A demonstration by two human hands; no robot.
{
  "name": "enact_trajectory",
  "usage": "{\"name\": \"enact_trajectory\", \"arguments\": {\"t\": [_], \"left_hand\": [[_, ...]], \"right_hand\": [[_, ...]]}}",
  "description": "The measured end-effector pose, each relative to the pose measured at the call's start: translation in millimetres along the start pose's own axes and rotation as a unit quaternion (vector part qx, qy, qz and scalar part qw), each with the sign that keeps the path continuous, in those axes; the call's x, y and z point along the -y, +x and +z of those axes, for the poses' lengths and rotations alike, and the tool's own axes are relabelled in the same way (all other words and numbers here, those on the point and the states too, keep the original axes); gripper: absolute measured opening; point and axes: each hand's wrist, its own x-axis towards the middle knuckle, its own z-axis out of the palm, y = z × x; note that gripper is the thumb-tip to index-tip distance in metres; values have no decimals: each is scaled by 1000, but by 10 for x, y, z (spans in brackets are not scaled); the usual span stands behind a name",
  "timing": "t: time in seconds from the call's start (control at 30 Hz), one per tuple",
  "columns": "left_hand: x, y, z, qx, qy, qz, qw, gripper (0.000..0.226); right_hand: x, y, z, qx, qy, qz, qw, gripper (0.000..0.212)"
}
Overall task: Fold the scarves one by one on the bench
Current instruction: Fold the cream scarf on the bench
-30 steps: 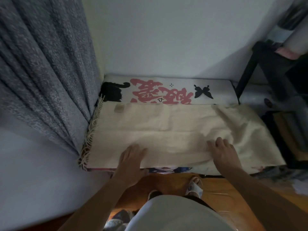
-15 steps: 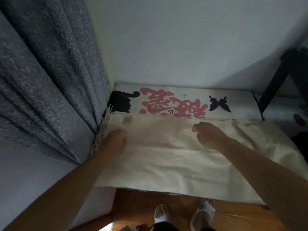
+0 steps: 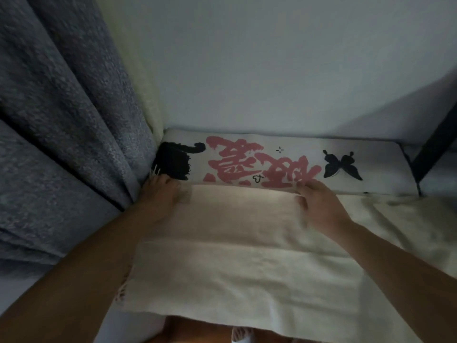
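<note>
While the cream scarf [image 3: 247,256] lies flat across the surface [image 3: 383,169], left hand [image 3: 160,194] and right hand [image 3: 319,206] grip its far edge, fingers curled; folding barely begun.

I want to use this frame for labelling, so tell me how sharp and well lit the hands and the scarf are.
Head view: dim and bluish; right hand smeared by motion blur, left hand softer too; cream scarf brightest by its far edge, weave washed out; wide-angle lens bends the grey curtain.
</note>
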Motion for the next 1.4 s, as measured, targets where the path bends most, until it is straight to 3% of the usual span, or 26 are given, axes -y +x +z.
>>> {"name": "enact_trajectory", "arguments": {"t": [0.1,0.23,0.43,0.53,0.6,0.7,0.8,0.87,0.93,1.0,1.07,1.17,1.23,1.3,1.37,1.4], "left_hand": [[-17,89,-127,-22,1,15,1000,18],[-51,204,-319,-77,-46,-18,996,22],[-142,374,-68,-31,43,-34,998,8],[-253,271,86,-136,61,-38,988,38],[-456,11,111,-199,6,-33,979,55],[-891,-694,379,-155,-70,-8,985,64],[-1248,-1432,809,-116,-87,18,989,62],[-1345,-1659,1038,-96,-85,27,991,65],[-1354,-1669,1140,-99,-80,28,991,66],[-1371,-1644,1130,-96,-88,23,991,65],[-1372,-1657,1095,-84,-100,15,991,64],[-1179,-1798,1085,-93,-141,-73,983,58],[-940,-2020,1109,-98,-200,-154,963,53],[-716,-2258,1062,-100,-295,-274,910,43],[-585,-2377,971,-97,-437,-396,801,38],[-552,-2387,907,-93,-517,-436,731,31]], "right_hand": [[-45,89,-43,50,-10,49,997,27],[-106,184,90,104,-27,83,991,29],[-194,262,162,134,-8,105,985,32],[-193,309,129,141,-3,111,984,32],[-202,284,85,133,8,117,984,34],[-309,117,-10,144,-31,106,983,37],[-558,66,-191,207,-130,119,962,29],[-696,135,-320,174,-156,132,963,22],[-778,159,-379,71,-128,135,980,19],[-637,27,-355,0,-103,108,989,37],[-254,-331,-262,-28,-83,57,994,50],[394,-1158,0,-3,-28,-36,999,45],[694,-1690,181,42,-9,-74,996,43],[847,-2032,295,83,-6,-65,994,44],[921,-2194,323,92,22,-35,995,46],[945,-2223,308,82,35,-31,995,47]]}}
